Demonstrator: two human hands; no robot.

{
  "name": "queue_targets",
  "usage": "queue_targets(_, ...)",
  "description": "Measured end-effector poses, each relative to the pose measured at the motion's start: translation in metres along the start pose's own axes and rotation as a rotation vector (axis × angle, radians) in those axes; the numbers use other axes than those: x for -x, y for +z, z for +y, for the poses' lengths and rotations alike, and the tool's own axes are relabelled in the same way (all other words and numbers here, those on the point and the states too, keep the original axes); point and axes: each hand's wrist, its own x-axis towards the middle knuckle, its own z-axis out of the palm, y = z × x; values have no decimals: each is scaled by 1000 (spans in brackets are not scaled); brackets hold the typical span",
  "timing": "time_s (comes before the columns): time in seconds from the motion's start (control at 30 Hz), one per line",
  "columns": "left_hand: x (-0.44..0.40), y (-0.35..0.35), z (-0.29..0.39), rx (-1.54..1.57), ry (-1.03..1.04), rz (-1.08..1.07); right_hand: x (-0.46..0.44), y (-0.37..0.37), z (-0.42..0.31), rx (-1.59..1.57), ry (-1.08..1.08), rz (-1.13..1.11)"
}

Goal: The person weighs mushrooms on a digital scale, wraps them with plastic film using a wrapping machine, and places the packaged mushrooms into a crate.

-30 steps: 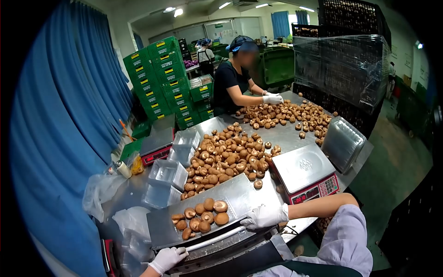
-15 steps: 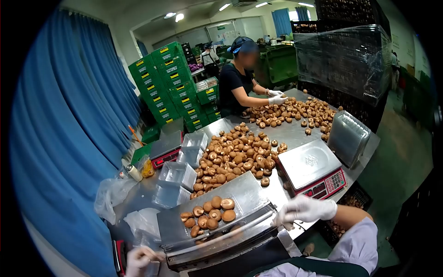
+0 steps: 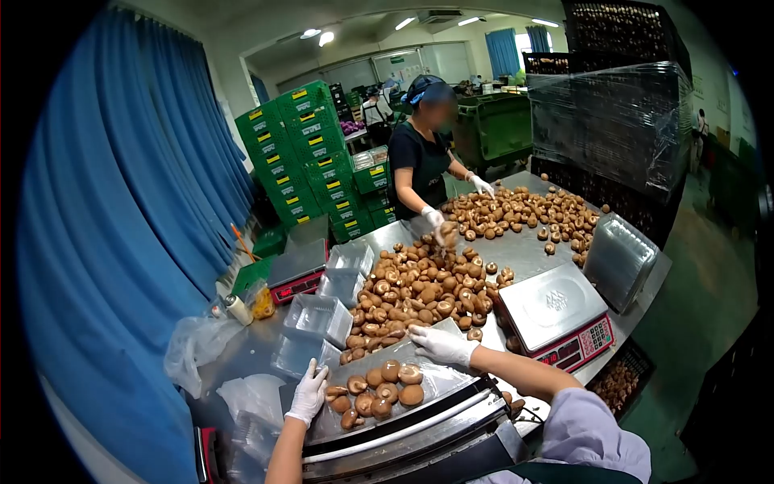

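Note:
A tray of shiitake mushrooms [image 3: 376, 394] sits on the metal top of a wrapping machine [image 3: 403, 431]. Clear plastic film [image 3: 442, 377] stretches from the machine's front over this tray, its sheen showing on the caps. My left hand [image 3: 308, 394], in a white glove, pinches the film at the tray's left side. On the far right of the tray, my gloved right hand [image 3: 445, 346] grips the film's other side, its fingertips beside the loose mushroom pile [image 3: 419, 282].
Empty clear trays [image 3: 318, 316] stand left of the pile. A scale [image 3: 555, 302] and a stack of clear trays [image 3: 621, 262] are on the right. Across the table, a co-worker [image 3: 423, 153] reaches into mushrooms. Green crates [image 3: 302, 153] rise behind.
Both my hands have moved from the machine's front edge forward past the tray, drawing the film over it. The co-worker's hands have parted, one now over the nearer pile.

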Motion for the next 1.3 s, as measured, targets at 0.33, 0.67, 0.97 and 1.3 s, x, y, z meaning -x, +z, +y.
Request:
queue_targets(0.33, 38, -44, 59, 1026, -860, -337, 23, -38, -67, -559, 679, -197)
queue_targets(0.67, 64, -34, 72, 932, -899, -43, 39, -13, -68, -181, 558, 86)
queue_targets(0.97, 63, -13, 54, 535, -805, -132, 24, -15, -100, 33, 691, -66)
queue_targets(1.3, 108, -7, 103, 538, -500, 277, 73, -21, -113, -404, 583, 205)
